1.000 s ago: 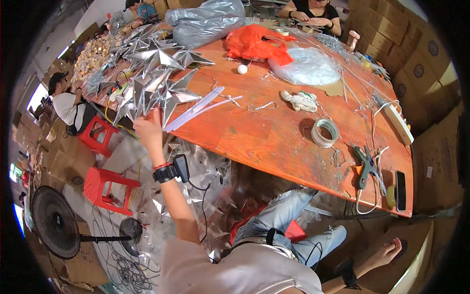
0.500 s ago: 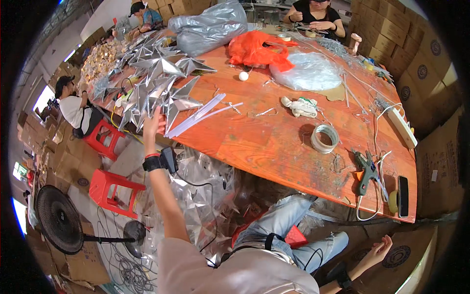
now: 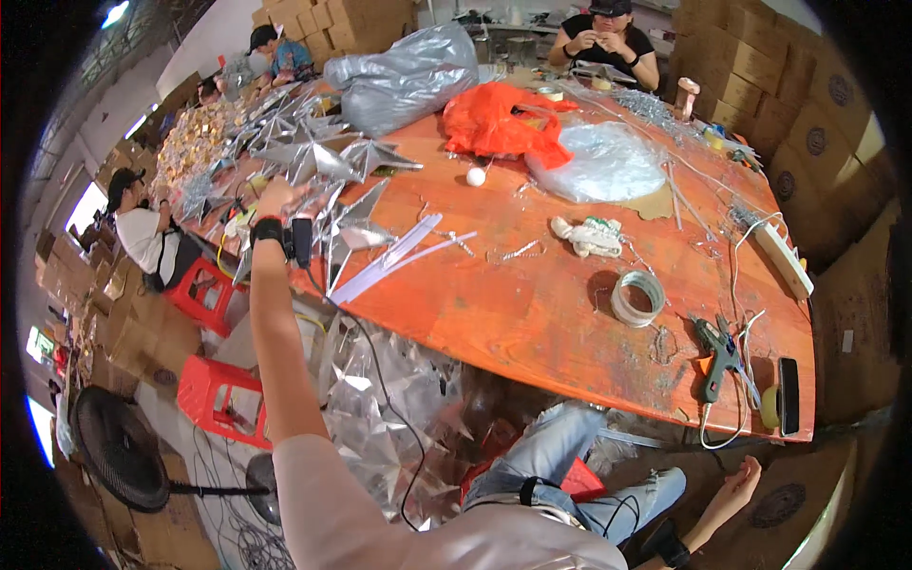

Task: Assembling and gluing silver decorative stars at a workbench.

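Stretched out over the table's left side, my left hand (image 3: pixel 277 198) is in among a pile of silver foil stars (image 3: pixel 323 157). Its fingers are partly lost against the shiny points, so I cannot make out a grip. Beside it, a single star (image 3: pixel 356 233) lies at the table edge, next to several pale white strips (image 3: pixel 389 256). My right hand (image 3: pixel 734 491) hangs off the table at the lower right, holding nothing, its fingers loosely apart.
On the wooden table (image 3: pixel 532 313) lie a tape roll (image 3: pixel 637 298), a glue gun (image 3: pixel 717 361), a phone (image 3: pixel 788 396), white gloves (image 3: pixel 587 237), a power strip (image 3: pixel 781 258) and plastic bags (image 3: pixel 598 161). A red stool (image 3: pixel 220 399) and fan (image 3: pixel 119 446) stand left. Other people sit around.
My left hand has moved farther forward and left, deeper into the silver stars. My right hand has stayed about where it was. The person across the table has raised both hands.
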A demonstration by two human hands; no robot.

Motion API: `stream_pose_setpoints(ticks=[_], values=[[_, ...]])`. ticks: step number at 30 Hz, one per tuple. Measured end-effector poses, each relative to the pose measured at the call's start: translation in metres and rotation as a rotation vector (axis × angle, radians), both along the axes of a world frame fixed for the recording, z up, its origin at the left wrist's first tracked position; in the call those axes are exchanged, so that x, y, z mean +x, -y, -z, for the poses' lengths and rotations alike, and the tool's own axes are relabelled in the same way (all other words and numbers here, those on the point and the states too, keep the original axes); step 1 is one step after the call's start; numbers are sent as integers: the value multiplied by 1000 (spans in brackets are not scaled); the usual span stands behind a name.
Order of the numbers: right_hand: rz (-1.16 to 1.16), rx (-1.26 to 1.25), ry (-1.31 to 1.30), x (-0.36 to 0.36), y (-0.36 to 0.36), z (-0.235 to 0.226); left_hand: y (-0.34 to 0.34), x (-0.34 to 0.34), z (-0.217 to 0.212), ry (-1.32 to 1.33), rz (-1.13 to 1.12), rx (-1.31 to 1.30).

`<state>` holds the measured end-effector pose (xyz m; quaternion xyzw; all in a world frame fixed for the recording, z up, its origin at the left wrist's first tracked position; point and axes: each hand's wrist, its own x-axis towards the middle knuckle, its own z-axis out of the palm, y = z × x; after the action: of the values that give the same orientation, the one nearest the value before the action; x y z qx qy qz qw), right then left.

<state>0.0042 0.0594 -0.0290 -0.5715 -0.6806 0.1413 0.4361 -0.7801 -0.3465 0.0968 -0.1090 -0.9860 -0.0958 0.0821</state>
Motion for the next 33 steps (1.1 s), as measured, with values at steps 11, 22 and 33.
stream_pose_setpoints(ticks=[11, 22, 33], values=[[-189, 40, 110, -49, -3, -11, -18, -19, 28, -490, 37, -170], [-286, 168, 219, -78, 17, -83, -67, 118, -74, -672, 51, -26], [-726, 533, 361, -206, 41, -166, -165, 374, -52, -186, 781, 30]])
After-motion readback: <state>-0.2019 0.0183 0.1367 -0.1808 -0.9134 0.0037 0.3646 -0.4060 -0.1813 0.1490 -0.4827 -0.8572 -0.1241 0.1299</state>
